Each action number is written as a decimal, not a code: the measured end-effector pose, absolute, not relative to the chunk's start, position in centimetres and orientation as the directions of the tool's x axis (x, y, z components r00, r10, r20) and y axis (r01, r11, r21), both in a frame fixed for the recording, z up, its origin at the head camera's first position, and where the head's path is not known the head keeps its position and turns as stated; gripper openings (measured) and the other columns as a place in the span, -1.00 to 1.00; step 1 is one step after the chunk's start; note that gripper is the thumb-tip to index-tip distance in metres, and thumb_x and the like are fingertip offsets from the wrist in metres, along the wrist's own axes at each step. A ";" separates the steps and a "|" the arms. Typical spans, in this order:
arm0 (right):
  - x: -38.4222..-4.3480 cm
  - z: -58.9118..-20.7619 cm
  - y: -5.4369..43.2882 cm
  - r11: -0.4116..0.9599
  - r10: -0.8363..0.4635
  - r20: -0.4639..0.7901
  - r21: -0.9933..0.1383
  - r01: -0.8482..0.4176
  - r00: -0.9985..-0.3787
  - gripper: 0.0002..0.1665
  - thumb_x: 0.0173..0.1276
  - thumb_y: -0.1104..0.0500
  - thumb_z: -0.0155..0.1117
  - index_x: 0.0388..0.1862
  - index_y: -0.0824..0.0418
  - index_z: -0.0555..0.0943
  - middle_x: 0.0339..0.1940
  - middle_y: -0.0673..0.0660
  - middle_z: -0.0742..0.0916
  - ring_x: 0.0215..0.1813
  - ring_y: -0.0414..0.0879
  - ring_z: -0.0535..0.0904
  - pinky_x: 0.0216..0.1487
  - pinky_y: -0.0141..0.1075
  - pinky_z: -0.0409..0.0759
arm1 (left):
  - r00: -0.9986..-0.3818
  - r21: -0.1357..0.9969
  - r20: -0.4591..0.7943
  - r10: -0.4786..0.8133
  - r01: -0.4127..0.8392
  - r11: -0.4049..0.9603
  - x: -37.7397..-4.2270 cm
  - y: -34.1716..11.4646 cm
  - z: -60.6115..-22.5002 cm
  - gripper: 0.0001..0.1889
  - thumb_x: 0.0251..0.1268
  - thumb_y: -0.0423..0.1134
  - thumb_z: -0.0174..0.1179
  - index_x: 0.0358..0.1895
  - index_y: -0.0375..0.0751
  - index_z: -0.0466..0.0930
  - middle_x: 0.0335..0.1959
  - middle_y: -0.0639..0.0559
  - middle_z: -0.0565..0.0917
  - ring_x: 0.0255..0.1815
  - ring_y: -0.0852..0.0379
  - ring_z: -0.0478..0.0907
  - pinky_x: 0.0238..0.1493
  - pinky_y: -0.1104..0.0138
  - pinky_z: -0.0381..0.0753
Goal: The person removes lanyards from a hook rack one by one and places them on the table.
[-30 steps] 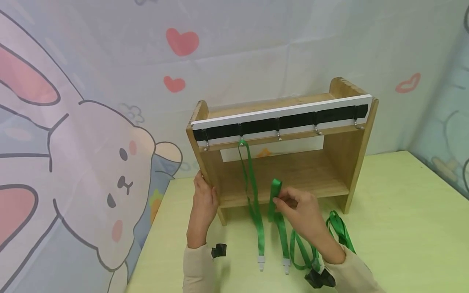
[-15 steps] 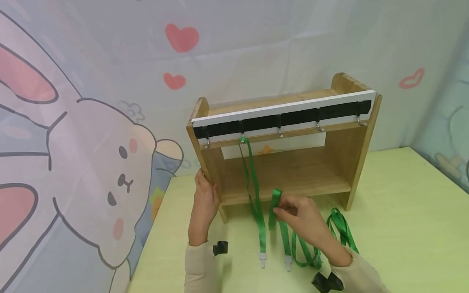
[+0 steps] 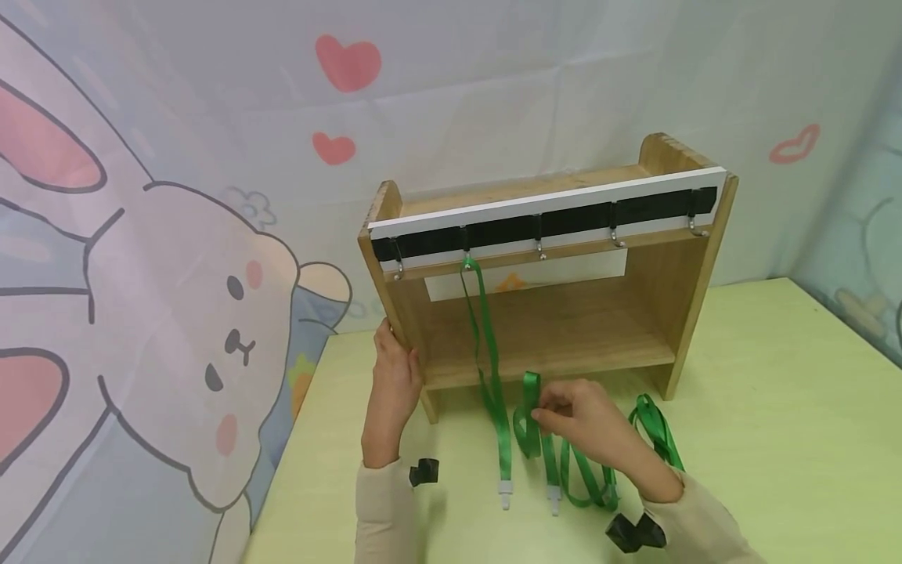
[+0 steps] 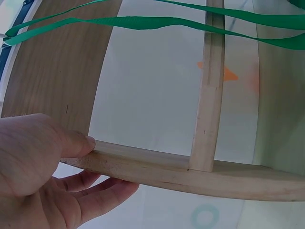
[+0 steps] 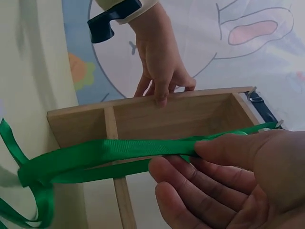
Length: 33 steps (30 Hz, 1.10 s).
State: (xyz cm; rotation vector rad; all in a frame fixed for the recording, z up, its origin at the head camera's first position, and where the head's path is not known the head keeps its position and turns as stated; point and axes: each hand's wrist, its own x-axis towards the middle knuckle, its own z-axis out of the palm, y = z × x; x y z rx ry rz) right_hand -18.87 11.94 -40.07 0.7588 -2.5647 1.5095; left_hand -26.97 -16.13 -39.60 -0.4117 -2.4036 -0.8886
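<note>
Nearest, two beige sleeves (image 3: 384,501) are reaching in from the lower edge of the head view, a black piece (image 3: 636,534) showing beside each. The right hand (image 3: 581,419) is holding a green lanyard (image 3: 532,395) in a narrow grip, its thumb and fingertips pinching the flat strap while the other fingers are curving loosely below. That lanyard is hovering in front of the shelf's lower board, with a loop standing above the fingertips and more strap sagging beneath. Just below, a green strap end is carrying a white clip (image 3: 553,495); whether it belongs to the pinched lanyard I cannot tell. Green loops (image 3: 655,427) are lying on the pale yellow-green tabletop (image 3: 789,407) on both sides of the right wrist.

Farther in, the left hand (image 3: 395,376) is gripping the left side panel (image 3: 414,313) of a wooden shelf (image 3: 550,333), thumb and fingers lying on opposite faces. A second lanyard (image 3: 491,352) is hanging from the second hook (image 3: 466,243) from the left, its white clip pointing down. Five metal hooks are lining a black band (image 3: 500,231) on a white strip (image 3: 550,204) along the shelf's front.

Behind, a printed backdrop (image 3: 528,110) is showing a rabbit turned sideways and pink hearts.
</note>
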 end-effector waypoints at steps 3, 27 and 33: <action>-18.7 -40.0 12.1 0.405 -0.390 0.280 -0.804 -0.436 -0.877 -0.87 0.44 0.29 0.27 -0.35 0.21 0.67 -0.51 0.00 0.73 -0.45 -0.22 0.66 -0.40 -0.30 0.63 | -0.812 0.507 0.577 0.092 0.444 0.739 -26.9 -16.1 -39.6 -0.39 0.47 -0.55 0.03 0.42 -0.56 -0.09 0.23 -0.57 0.25 0.04 -0.52 0.55 -0.07 -0.14 0.66; -20.3 -43.8 10.3 0.491 -0.228 0.248 -0.806 -0.331 -0.942 -0.82 0.36 0.39 0.29 -0.48 0.30 0.65 -0.57 0.12 0.75 -0.52 0.04 0.70 -0.62 -0.37 0.43 | -0.821 0.525 0.564 0.085 0.436 0.730 -26.9 -16.1 -39.4 -0.39 0.47 -0.55 0.03 0.43 -0.54 -0.09 0.24 -0.55 0.24 0.12 -0.52 0.51 0.00 -0.18 0.62; -20.6 -45.0 9.9 0.510 -0.212 0.232 -0.802 -0.310 -0.949 -0.73 0.34 0.41 0.29 -0.57 0.26 0.59 -0.61 0.11 0.73 -0.55 0.04 0.69 -0.65 -0.39 0.41 | -0.820 0.525 0.566 0.083 0.436 0.730 -26.8 -16.1 -39.4 -0.39 0.47 -0.55 0.03 0.43 -0.54 -0.09 0.25 -0.56 0.24 0.10 -0.53 0.52 -0.02 -0.18 0.63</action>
